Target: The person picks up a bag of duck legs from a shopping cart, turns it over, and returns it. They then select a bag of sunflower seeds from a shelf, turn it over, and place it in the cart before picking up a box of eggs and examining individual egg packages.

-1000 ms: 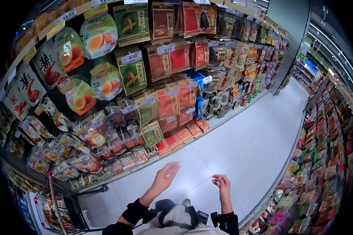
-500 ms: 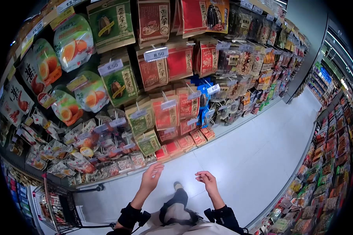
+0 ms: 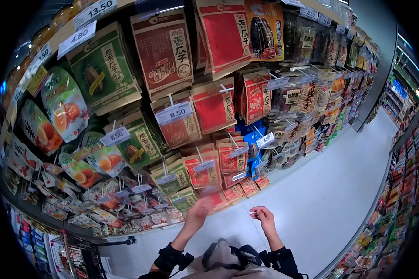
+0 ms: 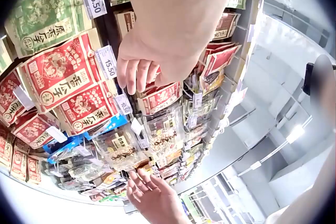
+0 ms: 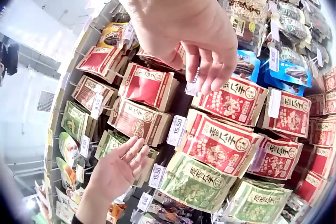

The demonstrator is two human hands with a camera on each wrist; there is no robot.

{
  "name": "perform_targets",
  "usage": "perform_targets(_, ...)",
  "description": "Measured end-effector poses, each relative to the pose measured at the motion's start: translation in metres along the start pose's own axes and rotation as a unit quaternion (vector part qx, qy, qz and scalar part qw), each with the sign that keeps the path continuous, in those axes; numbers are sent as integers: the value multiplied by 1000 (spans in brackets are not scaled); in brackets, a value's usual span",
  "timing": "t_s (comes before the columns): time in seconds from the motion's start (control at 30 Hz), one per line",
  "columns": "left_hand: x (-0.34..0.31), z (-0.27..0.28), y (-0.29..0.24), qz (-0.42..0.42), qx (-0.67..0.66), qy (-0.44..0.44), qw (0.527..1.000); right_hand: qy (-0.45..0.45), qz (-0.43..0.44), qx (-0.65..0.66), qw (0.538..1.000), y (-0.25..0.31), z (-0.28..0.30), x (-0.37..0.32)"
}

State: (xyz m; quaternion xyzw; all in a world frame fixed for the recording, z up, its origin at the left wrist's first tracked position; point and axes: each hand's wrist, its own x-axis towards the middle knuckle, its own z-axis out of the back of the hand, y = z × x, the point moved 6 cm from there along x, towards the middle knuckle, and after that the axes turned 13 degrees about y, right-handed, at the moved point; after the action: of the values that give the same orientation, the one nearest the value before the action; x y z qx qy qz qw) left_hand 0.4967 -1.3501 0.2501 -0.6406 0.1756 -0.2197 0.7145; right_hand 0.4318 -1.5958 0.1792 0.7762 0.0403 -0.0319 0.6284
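In the head view my left hand (image 3: 198,216) is blurred and held out low before the rack, overlapping the lowest bags of melon seeds. Its fingers are relaxed and hold nothing, as the right wrist view of the left hand (image 5: 113,174) shows. My right hand (image 3: 265,219) hovers over the pale floor, fingers loosely bent, nothing in them. Nearest to the hands hang red seed bags (image 3: 204,168) and green seed bags (image 3: 171,179) on hooks with price tags. Larger red bags (image 5: 220,142) show behind the right hand (image 5: 191,35) in its wrist view.
A shopping cart (image 3: 72,253) stands at the lower left beside the rack. Egg packs (image 3: 66,104) hang at the left and blue bags (image 3: 253,149) right of the seeds. Another stocked shelf (image 3: 381,223) curves along the right, with the floor aisle (image 3: 326,195) between.
The head view has come nearer to the seed bags, which now look larger. My left hand dropped briefly toward the body side, then moved right and forward; the right hand stays beside it, empty.
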Motion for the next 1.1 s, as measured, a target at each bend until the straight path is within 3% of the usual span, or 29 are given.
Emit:
perform_targets(0.07, 12, 2, 5, 6, 45, 2, 999, 3, 1, 3, 1000, 1, 7, 14)
perform_targets(0.17, 25, -1, -3, 35, 6, -21, 999, 9, 22, 4, 1000, 16, 10, 37)
perform_targets(0.37, 43, 1, -27, -15, 38, -78, 996, 89, 60, -8, 994, 50, 2, 92)
perform_targets(0.5, 69, 2, -91, -38, 152, -134, 979, 166, 73, -33, 983, 83, -5, 127)
perform_targets(0.57, 85, 9, -157, -131, 285, -173, 934, 198, 85, -29, 976, 102, 0, 141)
perform_targets(0.63, 104, 22, -219, -231, 329, -224, 888, 216, 96, -7, 971, 119, 7, 151)
perform_targets(0.7, 129, 37, -259, -293, 219, -266, 892, 224, 118, -11, 967, 131, 18, 162)
perform_targets(0.83, 183, 54, -317, -329, 265, -296, 857, 229, 120, -21, 966, 138, 37, 176)
perform_targets(1.1, 237, 58, -306, -319, 127, -293, 893, 257, 107, -10, 961, 137, 76, 193)
